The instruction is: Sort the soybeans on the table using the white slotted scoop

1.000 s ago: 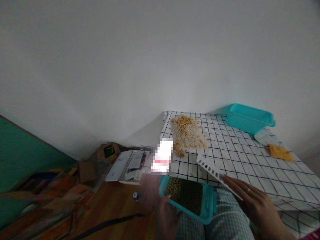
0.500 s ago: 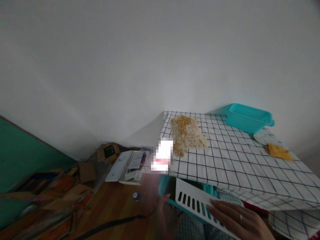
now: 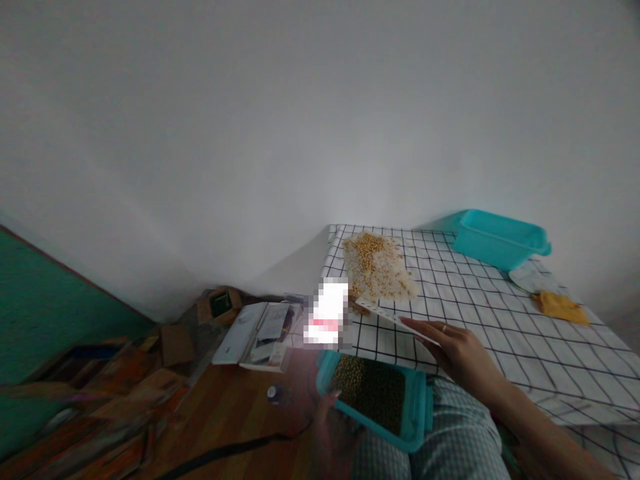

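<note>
My right hand grips a flat white slotted plastic piece and holds it over the near left part of the checked tablecloth, its far end beside a heap of yellow beans. My left hand is closed on the near left edge of a teal tray filled with dark green beans. That tray rests on my lap, just below the table's edge.
A second teal tub stands at the table's far side by the wall, with a plastic bag and an orange cloth to its right. Books, cardboard boxes and a black strap lie on the wooden floor at left.
My right hand lowered the white slotted piece over the tray on my lap, then raised it back above the table toward the yellow beans. The tray of green beans shows uncovered again.
</note>
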The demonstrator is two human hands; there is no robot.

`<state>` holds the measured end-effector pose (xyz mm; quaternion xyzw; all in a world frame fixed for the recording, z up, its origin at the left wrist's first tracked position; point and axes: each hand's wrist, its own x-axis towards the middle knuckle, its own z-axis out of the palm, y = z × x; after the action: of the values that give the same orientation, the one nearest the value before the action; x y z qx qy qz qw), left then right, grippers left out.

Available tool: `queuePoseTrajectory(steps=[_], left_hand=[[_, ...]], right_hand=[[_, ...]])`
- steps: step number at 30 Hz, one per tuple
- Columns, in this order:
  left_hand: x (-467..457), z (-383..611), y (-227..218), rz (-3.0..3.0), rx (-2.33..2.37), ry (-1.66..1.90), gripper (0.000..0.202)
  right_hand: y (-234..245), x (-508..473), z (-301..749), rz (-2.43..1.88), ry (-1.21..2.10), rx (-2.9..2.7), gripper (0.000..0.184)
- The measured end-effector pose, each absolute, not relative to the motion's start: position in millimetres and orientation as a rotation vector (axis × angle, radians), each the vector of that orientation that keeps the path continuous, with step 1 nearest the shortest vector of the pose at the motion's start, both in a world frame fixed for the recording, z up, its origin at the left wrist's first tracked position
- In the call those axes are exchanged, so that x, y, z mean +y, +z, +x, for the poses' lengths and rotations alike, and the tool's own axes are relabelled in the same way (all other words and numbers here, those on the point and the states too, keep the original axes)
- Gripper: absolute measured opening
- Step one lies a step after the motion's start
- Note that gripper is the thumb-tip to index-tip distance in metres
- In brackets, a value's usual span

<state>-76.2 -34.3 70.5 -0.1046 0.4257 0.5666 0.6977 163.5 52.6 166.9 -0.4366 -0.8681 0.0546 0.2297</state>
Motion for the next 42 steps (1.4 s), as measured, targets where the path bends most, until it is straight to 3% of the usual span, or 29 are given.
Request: queuePoseTrajectory(steps=[42], left_hand=[[-33.1, -72.6, 81.9, -0.212, 1.045, 1.243, 0.018]], right_hand=[[168.8, 49.5, 169.5, -1.134, 0.280, -2.392, 0.044]])
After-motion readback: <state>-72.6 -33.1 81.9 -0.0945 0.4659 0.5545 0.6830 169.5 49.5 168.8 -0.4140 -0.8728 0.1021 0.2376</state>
